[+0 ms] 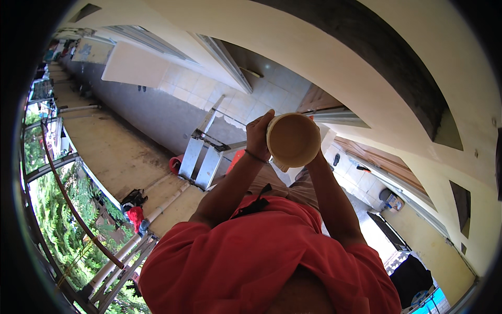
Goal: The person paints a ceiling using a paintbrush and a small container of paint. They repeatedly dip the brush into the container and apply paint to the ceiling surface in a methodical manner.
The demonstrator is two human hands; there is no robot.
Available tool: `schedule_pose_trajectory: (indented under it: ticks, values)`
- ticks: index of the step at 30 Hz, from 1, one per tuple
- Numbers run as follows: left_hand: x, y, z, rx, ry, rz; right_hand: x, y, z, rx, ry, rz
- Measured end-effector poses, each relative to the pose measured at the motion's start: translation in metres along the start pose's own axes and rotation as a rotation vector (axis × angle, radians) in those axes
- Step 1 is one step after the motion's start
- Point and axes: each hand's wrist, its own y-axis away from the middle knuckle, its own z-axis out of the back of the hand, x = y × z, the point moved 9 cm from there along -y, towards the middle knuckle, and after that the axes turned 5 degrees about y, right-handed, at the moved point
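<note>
Both hands grip a round tan plastic tub [293, 139], left hand [258, 137] wrapped on its side, right hand [316, 157] (mostly hidden) just behind it, open mouth facing the camera.

A long grey concrete floor [151, 118] carries a metal stepladder [201, 157], with a red bucket [175, 165] lying beside its foot, near the floor's outer edge
</note>
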Motion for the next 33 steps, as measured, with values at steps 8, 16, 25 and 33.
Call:
schedule_pose_trajectory:
  ticks: [8,16,25,33]
  values:
    - [0.009,-0.002,-0.004,-0.082,0.129,0.226,-0.011,-0.022,0.027,0.022,0.059,-0.064]
    - [0.049,-0.014,-0.011,0.124,0.502,0.332,-0.018,-0.016,-0.015,0.394,-0.322,-0.159]
    - [0.012,-0.013,-0.011,0.070,0.022,0.042,-0.030,-0.018,-0.010,0.426,-0.332,-0.191]
    - [0.001,-0.019,-0.009,-0.080,-0.020,0.085,-0.028,-0.022,-0.007,0.513,-0.313,-0.058]
